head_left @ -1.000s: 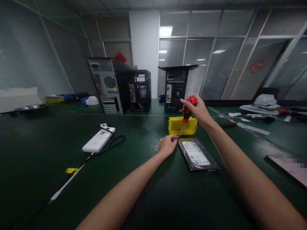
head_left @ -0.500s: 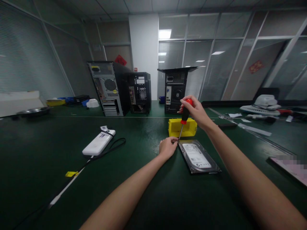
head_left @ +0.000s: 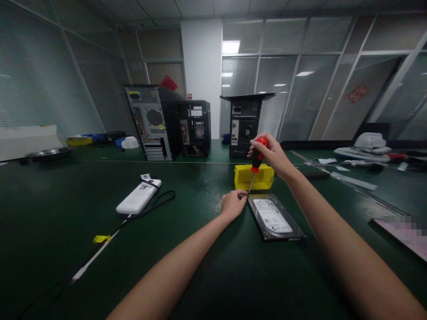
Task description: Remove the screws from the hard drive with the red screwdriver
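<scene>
A hard drive lies flat on the green table, its white label facing up. My right hand is wrapped round the red and black handle of a screwdriver, which leans slightly with its tip down at the drive's far left corner. At that same corner sits my left hand, its fingers closed beside the screwdriver tip; whatever they pinch is too small to make out. Just behind the drive stands a yellow plastic bin, its open side towards me.
Computer cases stand at the back, one with a panel across its top. A white power bank with cables lies left. To the right are metal strips, a white device and a flat pinkish item.
Both hands and the screwdriver stay at the drive's corner, with hardly any visible movement. The whole view has shifted very slightly.
</scene>
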A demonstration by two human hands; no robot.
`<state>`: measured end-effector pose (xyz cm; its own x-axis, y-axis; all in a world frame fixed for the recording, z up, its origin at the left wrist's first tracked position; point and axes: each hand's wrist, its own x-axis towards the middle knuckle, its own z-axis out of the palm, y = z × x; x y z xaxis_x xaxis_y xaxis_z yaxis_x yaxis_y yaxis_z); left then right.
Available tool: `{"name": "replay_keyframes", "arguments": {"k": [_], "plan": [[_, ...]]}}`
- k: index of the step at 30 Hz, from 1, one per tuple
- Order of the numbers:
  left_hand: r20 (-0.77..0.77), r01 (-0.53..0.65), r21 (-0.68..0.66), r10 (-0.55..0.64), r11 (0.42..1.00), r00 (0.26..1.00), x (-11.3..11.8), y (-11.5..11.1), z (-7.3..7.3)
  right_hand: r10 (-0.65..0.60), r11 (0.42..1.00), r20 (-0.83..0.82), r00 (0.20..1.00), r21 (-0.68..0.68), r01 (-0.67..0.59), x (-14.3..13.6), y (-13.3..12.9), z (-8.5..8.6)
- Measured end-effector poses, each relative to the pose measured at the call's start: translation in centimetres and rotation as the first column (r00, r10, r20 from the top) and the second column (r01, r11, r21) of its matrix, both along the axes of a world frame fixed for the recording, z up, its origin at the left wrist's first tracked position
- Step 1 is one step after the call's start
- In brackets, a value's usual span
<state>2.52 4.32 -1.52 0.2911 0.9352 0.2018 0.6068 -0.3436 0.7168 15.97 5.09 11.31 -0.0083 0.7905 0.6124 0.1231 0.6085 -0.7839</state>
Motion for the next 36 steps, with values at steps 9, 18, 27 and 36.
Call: {"name": "replay_keyframes", "arguments": {"k": [9, 18, 27, 36], "plan": [[-0.003, 0.008, 0.002, -0.008, 1.0, 1.0, -0.1, 0.1, 0.1, 0.038, 0.998, 0.014, 0.999, -0.042, -0.038, 0.5, 0.7, -0.2], [0.039, 0.027, 0.016, -0.027, 1.0, 0.999, -0.1, 0.2, -0.3, 0.021, 1.0, 0.017, 1.0, -0.019, -0.021, 0.0, -0.4, 0.2], [0.05, 0.03, 0.013, -0.03, 0.999, 0.998, 0.0, 0.2, -0.3, 0.005, 0.997, 0.053, 0.999, -0.072, -0.001, 0.0, -0.3, 0.2], [0.041, 0.023, 0.011, -0.023, 1.0, 0.999, -0.1, -0.1, -0.1, 0.018, 0.998, 0.094, 0.995, -0.061, -0.012, 0.3, -0.3, 0.2]]}}
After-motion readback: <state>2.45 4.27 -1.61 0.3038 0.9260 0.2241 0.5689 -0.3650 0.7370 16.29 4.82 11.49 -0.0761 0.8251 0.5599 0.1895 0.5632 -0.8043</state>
